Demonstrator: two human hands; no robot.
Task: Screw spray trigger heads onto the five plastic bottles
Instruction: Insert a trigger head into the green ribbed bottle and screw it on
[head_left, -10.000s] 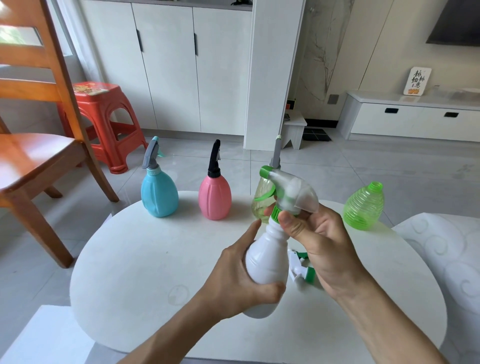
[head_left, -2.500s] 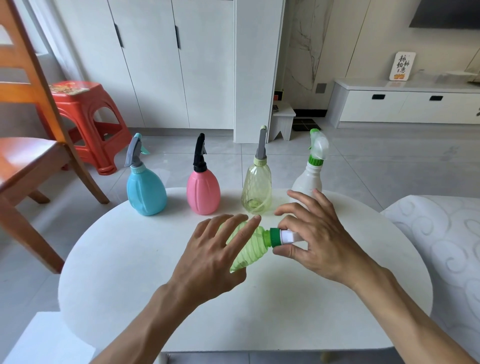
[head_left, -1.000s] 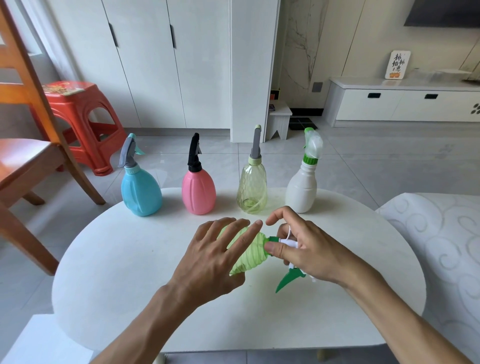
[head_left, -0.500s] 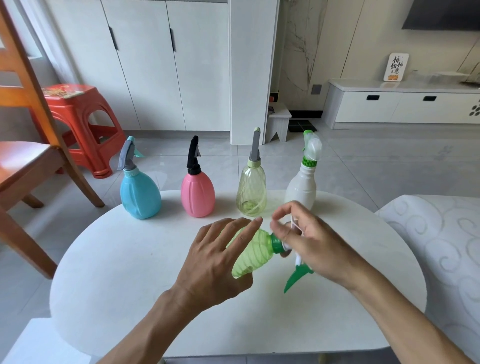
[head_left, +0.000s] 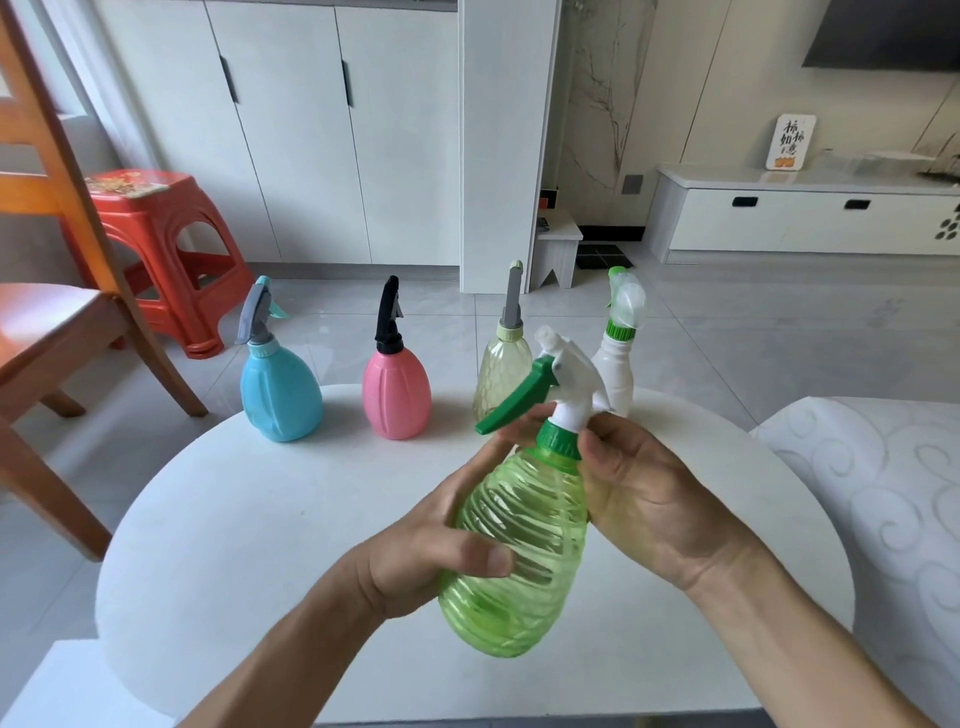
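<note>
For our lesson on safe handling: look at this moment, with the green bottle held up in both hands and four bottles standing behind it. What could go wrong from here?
1. The green bottle is held tilted above the table; if the left hand slips while the right hand turns the green collar, it may drop.
2. The collar could go on crooked, leaving the trigger head loose.
3. The white bottle and yellow bottle stand close behind; a swing might topple them.

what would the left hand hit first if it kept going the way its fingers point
Probably the yellow-green bottle in the row: the left hand, gripping the green bottle, points forward and slightly right toward it. Depth is unclear.
</note>
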